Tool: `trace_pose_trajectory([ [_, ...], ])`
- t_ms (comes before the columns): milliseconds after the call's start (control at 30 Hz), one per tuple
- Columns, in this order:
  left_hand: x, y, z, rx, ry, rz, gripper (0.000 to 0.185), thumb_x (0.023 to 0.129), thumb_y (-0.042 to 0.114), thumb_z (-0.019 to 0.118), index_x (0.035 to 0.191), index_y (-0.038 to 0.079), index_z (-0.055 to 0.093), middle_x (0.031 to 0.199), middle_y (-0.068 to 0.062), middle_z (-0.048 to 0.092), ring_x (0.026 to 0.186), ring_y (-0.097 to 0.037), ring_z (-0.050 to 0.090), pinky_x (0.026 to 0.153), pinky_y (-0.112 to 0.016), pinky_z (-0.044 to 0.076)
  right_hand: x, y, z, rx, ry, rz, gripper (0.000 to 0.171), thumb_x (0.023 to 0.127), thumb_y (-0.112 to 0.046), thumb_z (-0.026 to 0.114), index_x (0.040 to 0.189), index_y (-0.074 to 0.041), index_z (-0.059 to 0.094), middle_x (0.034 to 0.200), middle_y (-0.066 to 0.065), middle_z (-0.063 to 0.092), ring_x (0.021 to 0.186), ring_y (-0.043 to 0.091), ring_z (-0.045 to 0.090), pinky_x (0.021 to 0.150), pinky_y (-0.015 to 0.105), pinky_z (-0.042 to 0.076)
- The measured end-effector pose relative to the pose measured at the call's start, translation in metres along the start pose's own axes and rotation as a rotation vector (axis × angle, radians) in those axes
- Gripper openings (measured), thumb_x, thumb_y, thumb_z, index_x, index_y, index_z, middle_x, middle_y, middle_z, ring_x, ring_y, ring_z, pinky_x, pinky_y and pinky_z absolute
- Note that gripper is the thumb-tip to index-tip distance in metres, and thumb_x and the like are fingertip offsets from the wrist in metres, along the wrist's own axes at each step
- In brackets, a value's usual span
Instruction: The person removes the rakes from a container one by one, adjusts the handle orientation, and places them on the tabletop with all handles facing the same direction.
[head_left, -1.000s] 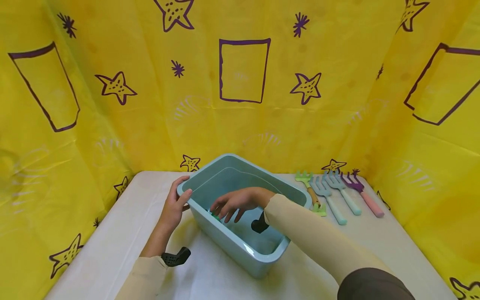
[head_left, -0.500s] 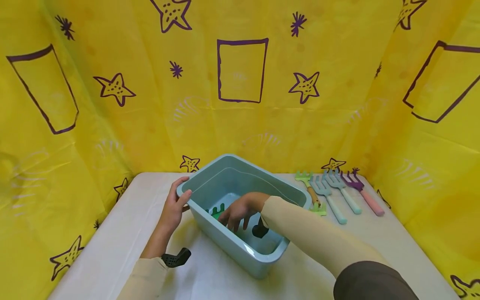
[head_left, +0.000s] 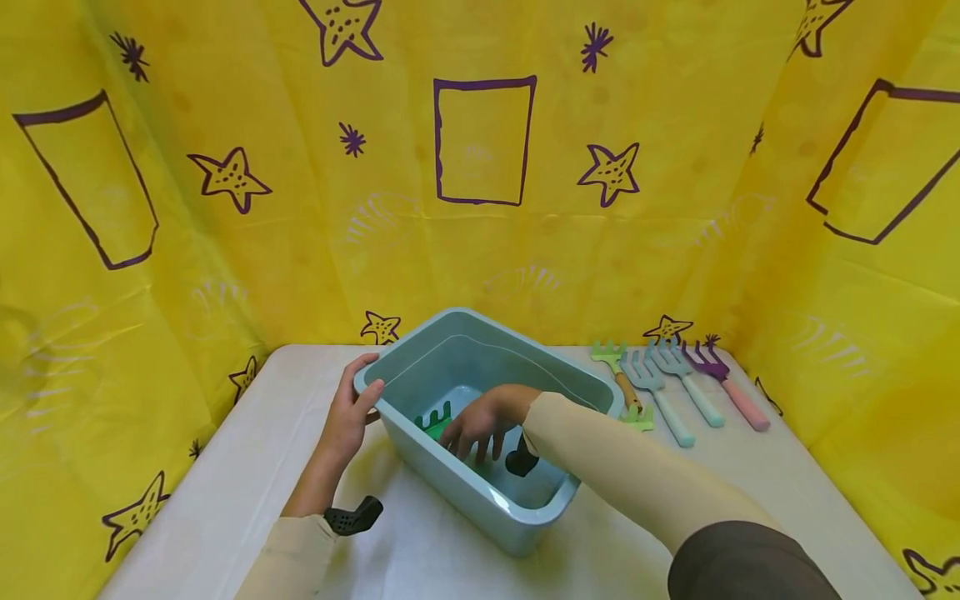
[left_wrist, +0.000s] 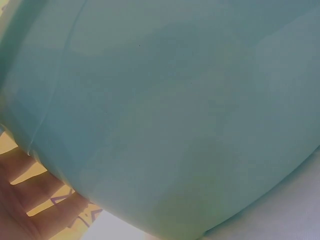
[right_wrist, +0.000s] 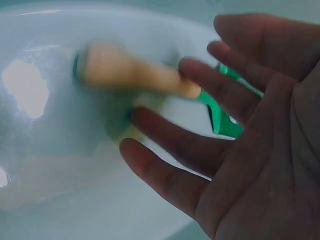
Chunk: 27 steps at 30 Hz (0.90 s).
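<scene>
A pale blue plastic tub (head_left: 480,492) stands at an angle on the white table. My left hand (head_left: 351,408) grips its left corner, thumb over the rim and fingers on the outer wall, as the left wrist view also shows. Inside the tub is a green hand rake (head_left: 433,421) with a wooden handle (right_wrist: 135,72), blurred in the right wrist view. My right hand (head_left: 480,425) reaches down into the tub beside the rake. Its fingers (right_wrist: 170,185) are spread and loosely bent; one fingertip overlaps the handle, but I cannot tell if it touches.
Several hand rakes lie on the right of the table: a light green one with a wooden handle (head_left: 626,387), pale blue ones (head_left: 667,408) and a purple one with a pink handle (head_left: 742,404). Another light green piece (head_left: 639,418) shows behind the tub. A yellow patterned curtain (head_left: 480,250) surrounds the table.
My right hand has moved down and slightly right within the tub, uncovering the green tines, which have shifted slightly right and up. My left hand stays on the rim.
</scene>
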<state>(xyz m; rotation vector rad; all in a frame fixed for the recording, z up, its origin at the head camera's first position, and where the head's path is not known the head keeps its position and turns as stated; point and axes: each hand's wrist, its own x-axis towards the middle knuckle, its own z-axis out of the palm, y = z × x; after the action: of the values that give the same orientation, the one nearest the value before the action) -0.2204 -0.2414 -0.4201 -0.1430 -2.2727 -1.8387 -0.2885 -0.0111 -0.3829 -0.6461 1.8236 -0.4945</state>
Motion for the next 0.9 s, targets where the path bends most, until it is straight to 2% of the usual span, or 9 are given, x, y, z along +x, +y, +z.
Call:
trace_pose_trajectory([
  [200,0.0001,0.0016,0.0007,-0.002,-0.006,0.005,0.051,0.101,0.033,0.049,0.148,0.024,0.03,0.149,-0.011,0.036,0.129,-0.041,0.041,0.095,-0.064,0.04,-0.0036,0.0027,-0.0003,0.043,0.098,-0.005,0.035,0.099,-0.011,0.054,0.134,-0.014,0.056,0.133,0.007,0.051,0.111,0.036,0.058,0.099,0.048,0.045],
  [300,-0.0006,0.0019,0.0,-0.008,-0.006,0.004,0.053,0.101,0.034,0.049,0.149,0.023,0.029,0.149,-0.01,0.035,0.129,-0.04,0.041,0.095,-0.064,0.04,-0.0026,0.0041,-0.0009,0.042,0.119,-0.019,0.036,0.099,-0.01,0.054,0.135,-0.012,0.056,0.134,0.007,0.05,0.113,0.036,0.057,0.099,0.048,0.044],
  [600,-0.0032,0.0012,0.0005,-0.008,-0.009,0.003,0.054,0.101,0.035,0.05,0.149,0.027,0.027,0.151,-0.008,0.034,0.13,-0.039,0.041,0.096,-0.062,0.04,-0.0008,0.0046,-0.0006,0.037,0.152,-0.037,0.037,0.099,-0.008,0.053,0.136,-0.006,0.053,0.135,0.011,0.048,0.115,0.036,0.055,0.1,0.048,0.043],
  [900,-0.0023,0.0007,-0.0005,-0.006,-0.006,0.006,0.053,0.101,0.036,0.05,0.148,0.027,0.028,0.151,-0.007,0.035,0.13,-0.038,0.041,0.097,-0.063,0.039,-0.0015,0.0051,-0.0022,-0.005,0.121,-0.042,0.038,0.096,-0.009,0.059,0.134,-0.009,0.056,0.131,0.006,0.053,0.114,0.028,0.055,0.102,0.044,0.042],
])
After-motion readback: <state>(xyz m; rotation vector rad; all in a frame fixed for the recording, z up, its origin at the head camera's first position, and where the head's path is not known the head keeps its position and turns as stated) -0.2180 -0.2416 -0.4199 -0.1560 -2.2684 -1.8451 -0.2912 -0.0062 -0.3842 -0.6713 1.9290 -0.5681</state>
